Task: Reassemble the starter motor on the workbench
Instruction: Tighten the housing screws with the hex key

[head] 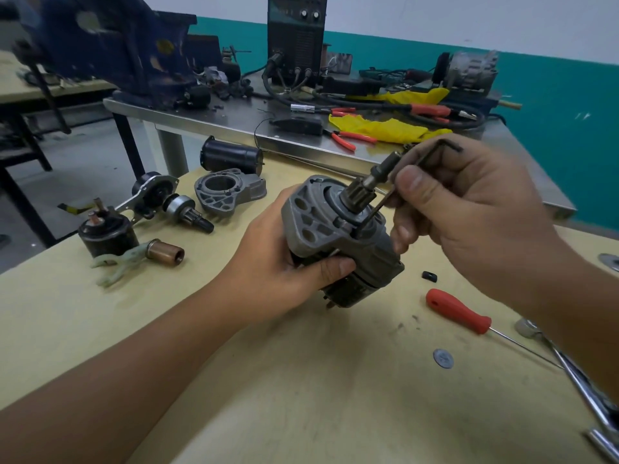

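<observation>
Left hand [284,259] has its grip clenched around the starter motor [338,239], raised above the surface [301,380]; right hand [469,212] pinches a hex key [418,162] seated in its housing

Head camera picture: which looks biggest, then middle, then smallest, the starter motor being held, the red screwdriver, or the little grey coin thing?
1. Starter motor, though it is held up nearer the camera, which makes it look bigger.
2. Red screwdriver.
3. Grey disc, clearly smallest.
</observation>
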The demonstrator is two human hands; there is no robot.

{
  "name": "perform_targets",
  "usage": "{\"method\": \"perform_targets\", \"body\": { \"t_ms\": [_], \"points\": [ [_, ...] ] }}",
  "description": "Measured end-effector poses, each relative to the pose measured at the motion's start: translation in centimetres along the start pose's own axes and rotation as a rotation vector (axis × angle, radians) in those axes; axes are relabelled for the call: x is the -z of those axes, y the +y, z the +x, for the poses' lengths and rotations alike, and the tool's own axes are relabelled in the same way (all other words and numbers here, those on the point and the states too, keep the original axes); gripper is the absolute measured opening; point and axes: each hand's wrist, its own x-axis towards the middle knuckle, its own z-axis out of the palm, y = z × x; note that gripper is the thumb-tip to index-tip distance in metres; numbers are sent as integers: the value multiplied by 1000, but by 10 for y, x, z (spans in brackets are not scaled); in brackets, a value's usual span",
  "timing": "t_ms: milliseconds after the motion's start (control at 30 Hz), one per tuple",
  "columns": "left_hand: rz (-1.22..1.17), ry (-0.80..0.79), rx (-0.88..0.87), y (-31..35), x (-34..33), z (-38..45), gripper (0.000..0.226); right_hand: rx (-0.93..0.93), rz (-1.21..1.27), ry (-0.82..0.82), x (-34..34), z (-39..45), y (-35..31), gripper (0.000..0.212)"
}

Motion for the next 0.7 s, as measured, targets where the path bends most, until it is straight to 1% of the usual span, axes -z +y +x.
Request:
{"method": "perform_targets", "body": {
  "t_ms": [67,167,233,367,500,567,633,700],
  "points": [
    [8,3,-9,0,1,0,68,36,-8,102,-7,-3,5,21],
    [9,4,-19,0,0,0,68,51,88,215,-19,-9,9,9],
    [28,5,-35,-1,-1,-1,66,42,142,265,-25,-12,9,9],
    [27,9,-56,-2,-1,-1,66,24,202,240,-26,-13,1,6],
    [29,9,-78,-3,-1,-1,69,9,127,233,-22,-11,1,3],
    [19,7,-74,-4,-1,-1,69,14,124,265,-24,-11,3,11],
    [20,12,-70,-4,-1,-2,69,4,184,300,-29,-11,3,17],
    [18,16,-67,-6,-1,-2,70,-20,301,336,-36,-12,4,17]
  ]
}}
